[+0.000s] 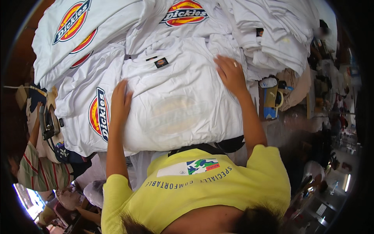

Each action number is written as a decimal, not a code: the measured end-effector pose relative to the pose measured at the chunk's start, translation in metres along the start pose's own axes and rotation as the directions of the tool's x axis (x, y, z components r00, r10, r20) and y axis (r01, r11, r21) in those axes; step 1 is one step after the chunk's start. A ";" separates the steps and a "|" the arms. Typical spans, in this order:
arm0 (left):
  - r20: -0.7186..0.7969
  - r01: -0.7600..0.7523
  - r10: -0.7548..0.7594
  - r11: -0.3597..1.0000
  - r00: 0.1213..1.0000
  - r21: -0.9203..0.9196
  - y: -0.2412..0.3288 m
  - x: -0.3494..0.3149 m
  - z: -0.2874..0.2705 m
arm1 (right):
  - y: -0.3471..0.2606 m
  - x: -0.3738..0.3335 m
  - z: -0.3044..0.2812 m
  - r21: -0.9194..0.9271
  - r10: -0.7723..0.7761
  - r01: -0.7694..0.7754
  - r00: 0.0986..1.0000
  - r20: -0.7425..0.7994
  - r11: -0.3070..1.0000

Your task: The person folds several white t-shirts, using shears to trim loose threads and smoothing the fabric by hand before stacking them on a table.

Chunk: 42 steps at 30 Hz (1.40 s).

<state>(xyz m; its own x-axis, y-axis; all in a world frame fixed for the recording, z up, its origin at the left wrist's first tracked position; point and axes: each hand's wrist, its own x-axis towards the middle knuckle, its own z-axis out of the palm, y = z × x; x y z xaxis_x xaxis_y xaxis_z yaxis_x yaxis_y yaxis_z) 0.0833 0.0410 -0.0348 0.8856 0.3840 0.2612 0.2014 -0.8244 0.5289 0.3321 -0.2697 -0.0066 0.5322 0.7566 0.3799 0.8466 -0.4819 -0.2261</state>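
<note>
A white T-shirt (171,84) lies spread in front of me, its neckline toward the far side. A small dark neck label (161,62) sits inside the collar, and a faint printed emblem shows through the cloth. My left hand (120,102) rests on the shirt's left edge, fingers stretched away from me and the thumb apart. Flat on the cloth near its far right corner is my right hand (230,74), a ring on one finger. Left of it, another white shirt (78,105) carries a red, yellow and dark blue emblem.
More white shirts (105,23) with bright emblems are piled at the far left and middle. A tall folded stack (272,31) stands far right. Beside it lie a tape roll (279,99) and small items. At left, a person in a striped shirt (37,167) is near a dark-handled device (47,124).
</note>
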 end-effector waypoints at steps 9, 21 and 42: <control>-0.315 0.366 -0.324 0.927 0.892 0.083 0.030 -0.160 -0.014 | -0.069 -0.186 -0.021 0.106 0.539 -0.529 0.830 -0.140 0.842; -0.349 0.009 0.014 0.998 0.937 0.063 0.053 -0.200 -0.017 | -0.066 -0.186 -0.114 0.865 0.695 -0.414 0.710 0.111 0.284; -0.783 -0.118 0.217 0.976 0.583 0.183 0.113 -0.175 -0.161 | -0.072 -0.173 -0.268 0.853 0.590 -0.028 0.733 -0.337 0.522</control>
<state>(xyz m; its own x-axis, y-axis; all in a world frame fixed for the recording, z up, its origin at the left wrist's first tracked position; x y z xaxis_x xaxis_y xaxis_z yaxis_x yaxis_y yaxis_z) -0.1161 -0.0518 0.1093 0.2329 0.3705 0.8992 0.1683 -0.9260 0.3379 0.1762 -0.4846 0.1840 0.8860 0.1210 0.4477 0.4372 0.1041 -0.8933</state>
